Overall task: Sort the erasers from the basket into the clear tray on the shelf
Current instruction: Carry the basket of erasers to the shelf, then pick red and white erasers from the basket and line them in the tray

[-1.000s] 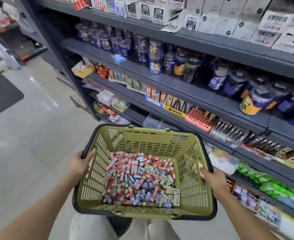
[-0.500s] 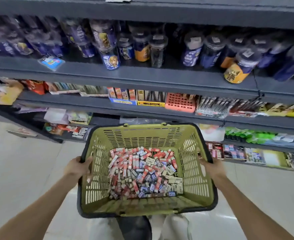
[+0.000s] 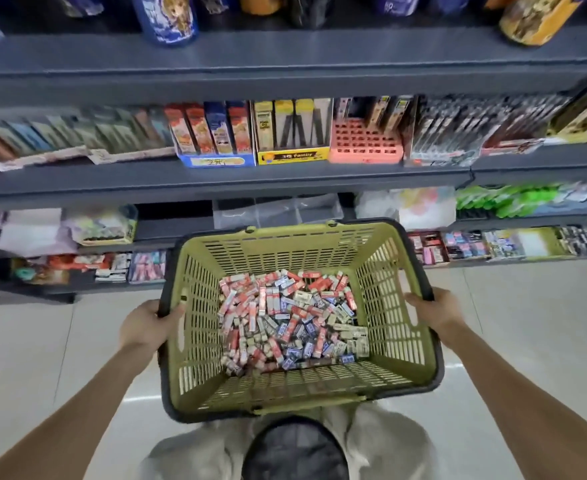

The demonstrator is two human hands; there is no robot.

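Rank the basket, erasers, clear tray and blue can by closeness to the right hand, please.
1. basket: right hand grips its rim.
2. erasers: inside basket, to the left.
3. clear tray: shelf behind basket.
4. blue can: upper shelf, far left.

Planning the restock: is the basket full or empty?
Partly full. A loose pile of erasers covers most of the floor of the basket, well below its rim.

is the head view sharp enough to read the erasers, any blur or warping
Head view: erasers in the basket fairly sharp, print unreadable; goods toward the side edges smeared; shelf edges bow from the wide-angle lens; glare streaks on the floor.
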